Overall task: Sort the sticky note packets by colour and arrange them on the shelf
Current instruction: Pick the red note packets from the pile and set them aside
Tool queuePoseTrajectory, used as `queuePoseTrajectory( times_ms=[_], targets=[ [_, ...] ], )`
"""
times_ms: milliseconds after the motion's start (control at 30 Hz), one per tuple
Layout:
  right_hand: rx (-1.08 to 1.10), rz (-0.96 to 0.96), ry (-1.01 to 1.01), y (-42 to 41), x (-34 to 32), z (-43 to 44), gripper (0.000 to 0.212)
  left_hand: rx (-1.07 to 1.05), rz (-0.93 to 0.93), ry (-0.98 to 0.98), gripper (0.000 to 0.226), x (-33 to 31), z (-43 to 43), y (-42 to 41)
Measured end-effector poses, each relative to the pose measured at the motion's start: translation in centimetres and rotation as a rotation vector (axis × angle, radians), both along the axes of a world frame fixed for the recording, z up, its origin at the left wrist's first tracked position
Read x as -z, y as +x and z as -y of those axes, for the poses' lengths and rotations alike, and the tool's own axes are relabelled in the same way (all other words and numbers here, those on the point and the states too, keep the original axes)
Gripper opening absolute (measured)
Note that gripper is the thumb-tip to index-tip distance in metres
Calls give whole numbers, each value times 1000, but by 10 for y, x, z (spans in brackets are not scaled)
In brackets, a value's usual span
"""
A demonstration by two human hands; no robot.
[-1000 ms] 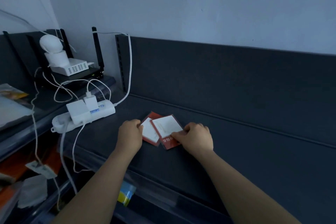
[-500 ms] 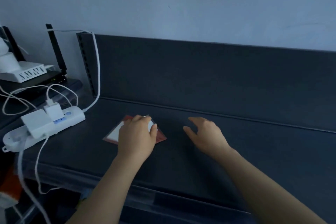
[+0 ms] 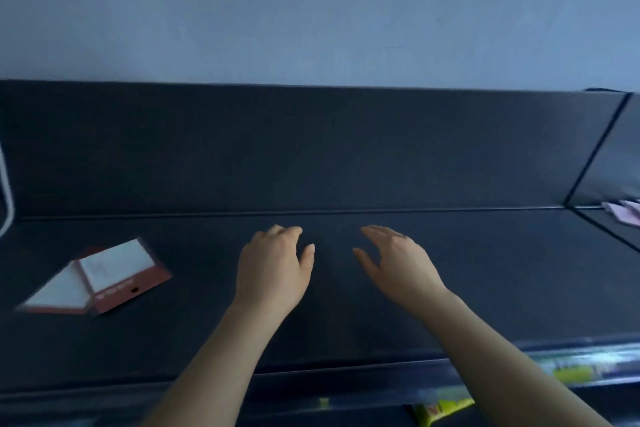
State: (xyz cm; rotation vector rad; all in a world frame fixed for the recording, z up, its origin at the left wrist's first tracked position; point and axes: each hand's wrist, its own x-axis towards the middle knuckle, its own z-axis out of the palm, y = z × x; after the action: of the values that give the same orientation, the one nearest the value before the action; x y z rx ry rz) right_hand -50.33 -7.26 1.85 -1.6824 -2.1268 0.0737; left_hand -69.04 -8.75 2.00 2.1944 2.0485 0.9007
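Left hand [image 3: 273,270] and right hand [image 3: 398,267] were lifted off the red packets [image 3: 100,277], grouped by colour at the shelf's [image 3: 502,281] left end; grips loose, empty.

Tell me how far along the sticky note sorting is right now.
Done: two red packets lie together on the shelf, at its left. In hand: nothing; the left hand and right hand hover open over bare shelf. Left: pinkish items at the far right may be more packets to sort; too blurred to tell.
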Motion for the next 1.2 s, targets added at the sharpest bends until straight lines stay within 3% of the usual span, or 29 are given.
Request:
queuePoseTrajectory(
  times_ms=[567,967,1200],
  targets=[
    [330,-18,-9,325,2,57,49,315,114,-62,39,1,1,328],
    [555,-75,-31,464,-2,42,40,505,52,-112,39,-10,-57,473],
    [661,-120,-35,539,3,31,47,566,31,-187,32,-5,-91,557]
  ],
)
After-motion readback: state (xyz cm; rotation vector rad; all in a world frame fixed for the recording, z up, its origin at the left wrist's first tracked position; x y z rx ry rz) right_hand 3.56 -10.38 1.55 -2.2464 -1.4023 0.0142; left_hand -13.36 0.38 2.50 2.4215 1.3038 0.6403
